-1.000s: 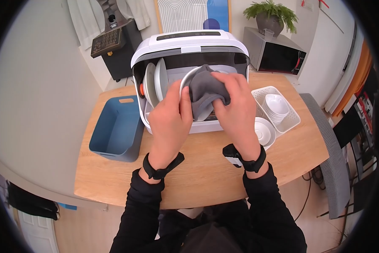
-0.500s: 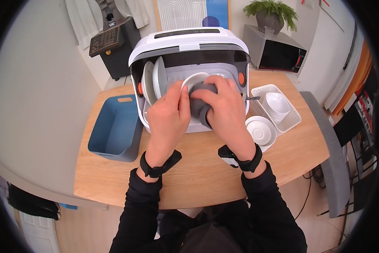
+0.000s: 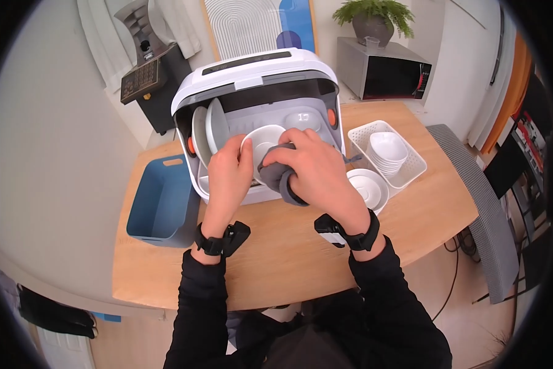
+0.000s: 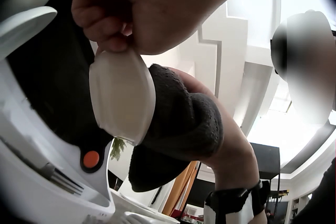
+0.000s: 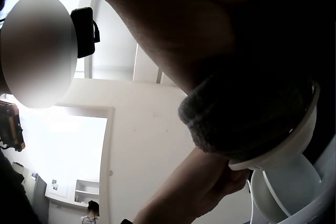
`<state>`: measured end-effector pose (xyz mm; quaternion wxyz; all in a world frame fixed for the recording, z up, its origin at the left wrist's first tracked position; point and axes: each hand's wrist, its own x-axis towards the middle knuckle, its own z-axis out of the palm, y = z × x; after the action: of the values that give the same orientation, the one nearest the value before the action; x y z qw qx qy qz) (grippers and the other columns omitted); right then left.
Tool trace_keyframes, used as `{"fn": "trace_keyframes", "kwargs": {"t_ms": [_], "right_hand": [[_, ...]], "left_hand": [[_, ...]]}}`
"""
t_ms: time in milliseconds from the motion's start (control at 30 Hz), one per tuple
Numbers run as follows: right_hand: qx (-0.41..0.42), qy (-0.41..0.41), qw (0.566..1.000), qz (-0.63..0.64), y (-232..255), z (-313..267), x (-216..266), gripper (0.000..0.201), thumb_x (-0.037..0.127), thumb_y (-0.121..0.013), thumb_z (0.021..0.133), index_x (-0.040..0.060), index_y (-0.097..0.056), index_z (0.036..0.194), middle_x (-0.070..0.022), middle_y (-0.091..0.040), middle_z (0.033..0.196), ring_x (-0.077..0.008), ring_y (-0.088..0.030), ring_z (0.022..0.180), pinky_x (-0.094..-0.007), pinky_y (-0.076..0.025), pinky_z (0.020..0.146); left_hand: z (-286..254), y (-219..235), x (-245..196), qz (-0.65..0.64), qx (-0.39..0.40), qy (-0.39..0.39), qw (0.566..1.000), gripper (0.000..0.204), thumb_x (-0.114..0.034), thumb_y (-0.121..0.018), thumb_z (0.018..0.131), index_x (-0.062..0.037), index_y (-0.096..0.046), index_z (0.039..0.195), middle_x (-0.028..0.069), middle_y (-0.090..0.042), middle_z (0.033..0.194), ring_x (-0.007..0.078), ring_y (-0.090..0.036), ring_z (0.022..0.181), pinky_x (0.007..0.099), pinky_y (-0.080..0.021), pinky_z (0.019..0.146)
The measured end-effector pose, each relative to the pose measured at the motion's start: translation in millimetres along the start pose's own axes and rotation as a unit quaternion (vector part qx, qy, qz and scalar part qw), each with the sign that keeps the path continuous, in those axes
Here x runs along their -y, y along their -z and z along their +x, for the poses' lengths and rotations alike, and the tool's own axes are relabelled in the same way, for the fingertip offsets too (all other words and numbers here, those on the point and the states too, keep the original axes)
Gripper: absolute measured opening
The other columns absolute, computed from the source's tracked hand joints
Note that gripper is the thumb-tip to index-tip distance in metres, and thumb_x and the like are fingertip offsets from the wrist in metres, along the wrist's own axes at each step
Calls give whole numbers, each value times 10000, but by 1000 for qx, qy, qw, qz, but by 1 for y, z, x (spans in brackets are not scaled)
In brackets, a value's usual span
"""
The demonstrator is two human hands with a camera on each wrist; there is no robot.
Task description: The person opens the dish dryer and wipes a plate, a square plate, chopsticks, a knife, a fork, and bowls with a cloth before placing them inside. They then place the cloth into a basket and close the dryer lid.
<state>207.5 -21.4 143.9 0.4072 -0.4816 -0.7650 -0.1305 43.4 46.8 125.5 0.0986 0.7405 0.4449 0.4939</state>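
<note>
My left hand (image 3: 229, 178) pinches the rim of a white bowl (image 3: 259, 138), tilted in front of the open dish dryer (image 3: 255, 69). In my right hand (image 3: 320, 172) is a bunched dark grey cloth (image 3: 280, 175), pressed at the bowl's right side. The left wrist view shows the bowl (image 4: 121, 98) hanging from curled fingers, with the cloth (image 4: 184, 119) against its edge. Inside the dryer, white plates (image 3: 217, 126) stand on edge at the left, and a small bowl (image 3: 302, 121) sits toward the back right.
A blue bin (image 3: 164, 200) stands left of the dryer on the wooden table (image 3: 252, 270). To the right are a white basket (image 3: 416, 172) with stacked bowls (image 3: 388, 149) and a stack of saucers (image 3: 370, 187). Behind stands a microwave (image 3: 390, 74).
The cloth, earlier spread over the bowl, is now bunched at its right side, uncovering the bowl's inside. Both hands have come slightly lower, and the head view has shifted.
</note>
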Motion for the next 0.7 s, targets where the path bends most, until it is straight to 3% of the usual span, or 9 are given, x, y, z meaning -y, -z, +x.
{"fn": "trace_keyframes", "kwargs": {"t_ms": [100,200,300,433,533,700], "right_hand": [[-43,-34,998,-42,31,-12,-12,296,9,-647,683,210,-730,883,-13,-587,911,-241,-587,867,-347,-505,687],[-75,-86,991,-72,72,-22,-24,312,-1,-651,680,199,-727,908,-29,-600,934,-263,-590,896,-363,-498,700],[-67,-135,984,-96,106,-39,-37,361,-31,-651,664,180,-719,949,-49,-606,966,-281,-585,931,-377,-489,724],[-56,-189,974,-111,133,-61,-52,402,-67,-632,659,168,-714,974,-65,-601,988,-286,-581,951,-373,-489,743],[-60,-206,970,-117,144,-75,-62,414,-80,-629,657,162,-713,983,-69,-603,1001,-283,-582,952,-372,-489,749],[-60,-221,966,-120,152,-89,-77,429,-92,-635,650,151,-710,996,-70,-607,1021,-280,-583,956,-369,-490,757]], "left_hand": [[30,-27,29,-58,77,24,995,273,-214,-532,946,24,-642,1019,182,-613,642,293,-613,558,377,-458,535],[64,-49,29,-133,136,121,974,293,-214,-517,928,36,-628,1032,129,-603,603,212,-582,505,339,-441,487],[92,-74,27,-170,198,204,943,275,-215,-536,927,-19,-598,1110,31,-559,647,94,-495,481,241,-376,422],[124,-126,49,-115,267,262,920,219,-162,-487,897,-10,-594,1013,47,-557,607,116,-487,451,275,-366,382],[126,-152,54,-63,235,257,935,231,-94,-445,825,59,-617,808,104,-601,605,155,-521,442,309,-375,376],[128,-176,60,-54,230,273,932,250,-106,-451,814,76,-622,798,135,-631,636,176,-561,468,317,-406,397]]}}
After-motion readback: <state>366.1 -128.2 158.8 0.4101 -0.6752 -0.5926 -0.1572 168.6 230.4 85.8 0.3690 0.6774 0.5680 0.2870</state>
